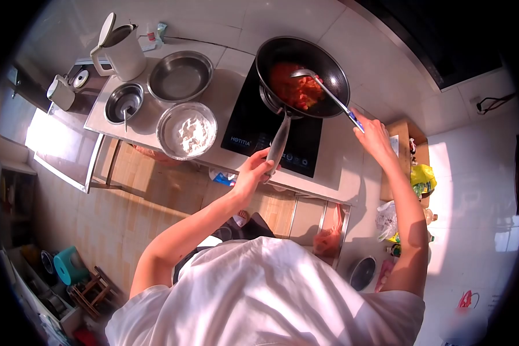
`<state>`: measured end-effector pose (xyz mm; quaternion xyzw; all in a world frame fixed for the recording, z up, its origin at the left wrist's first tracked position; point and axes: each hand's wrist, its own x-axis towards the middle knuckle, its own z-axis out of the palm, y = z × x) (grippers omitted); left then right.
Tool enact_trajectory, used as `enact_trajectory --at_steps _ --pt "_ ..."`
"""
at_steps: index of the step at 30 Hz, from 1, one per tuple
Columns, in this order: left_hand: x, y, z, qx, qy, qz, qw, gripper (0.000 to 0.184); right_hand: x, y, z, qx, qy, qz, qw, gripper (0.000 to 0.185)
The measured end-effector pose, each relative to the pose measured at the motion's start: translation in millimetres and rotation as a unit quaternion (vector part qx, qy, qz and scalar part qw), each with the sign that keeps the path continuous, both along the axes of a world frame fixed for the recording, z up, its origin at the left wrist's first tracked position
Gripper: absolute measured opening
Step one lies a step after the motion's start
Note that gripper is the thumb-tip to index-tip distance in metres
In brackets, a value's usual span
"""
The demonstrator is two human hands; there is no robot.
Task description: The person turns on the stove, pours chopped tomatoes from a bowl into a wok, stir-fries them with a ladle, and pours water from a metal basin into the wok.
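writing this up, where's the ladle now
In the head view, above and right of centre, the ladle slants from the right hand into the pan.

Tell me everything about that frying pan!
The frying pan is round, deep, dark and glossy, apparently metal, with a long grey handle pointing toward the person. Red, chunky food covers part of the inside; a ladle reaches in. It is over the black cooktop; whether it rests flat, I can't tell. The left hand holds the handle near its end.

Lettering "HOTITIA" [240, 141], pale, on black cooktop [251, 118], near left corner; control markings [297, 160] too small to read.
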<state>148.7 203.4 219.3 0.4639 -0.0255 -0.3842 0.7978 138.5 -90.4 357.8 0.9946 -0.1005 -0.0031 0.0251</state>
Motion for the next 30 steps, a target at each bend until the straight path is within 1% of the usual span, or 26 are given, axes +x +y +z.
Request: enact_trajectory --at_steps 4,7,10,13,14,17,18,21,24,27,30 --pt "-1 -1 1 0.002 -0.002 0.008 1.000 0.045 7 -7 -4 -0.043 0.020 0.029 0.998 0.056" --pt "-2 -1 0 0.001 -0.002 0.006 1.000 0.045 13 -20 -18 -0.097 0.027 0.075 0.992 0.058" --pt "-2 -1 1 0.008 -0.001 0.008 1.000 0.045 14 -22 -19 -0.173 0.083 0.095 0.977 0.064" --pt "0 -1 3 0.009 -0.002 0.014 1.000 0.045 2 -12 -20 -0.178 0.082 0.132 0.972 0.068" --pt "0 0 5 0.011 0.001 0.016 1.000 0.045 -3 -12 -23 -0.189 0.048 0.168 0.966 0.069" --pt "-3 -1 1 0.010 -0.007 0.016 1.000 0.045 -19 -5 -31 -0.257 0.026 0.197 0.946 0.071" --pt "-2 -2 -1 0.008 -0.016 0.015 1.000 0.045 -24 -9 -36 -0.261 0.044 0.199 0.943 0.074" --pt "-2 -2 -1 0.019 -0.013 0.013 1.000 0.045 -24 -19 -35 -0.255 0.023 0.185 0.949 0.073" --pt "-2 -1 0 0.020 -0.021 0.002 1.000 0.046 -22 -13 -44 -0.269 0.028 0.157 0.950 0.073" --pt "-1 -1 -2 0.021 -0.022 0.002 1.000 0.046 -28 -13 -41 -0.238 0.032 0.138 0.961 0.070" --pt "-1 0 1 0.020 -0.025 -0.001 0.999 0.046 -24 -16 -28 -0.104 0.004 0.036 0.994 0.066"
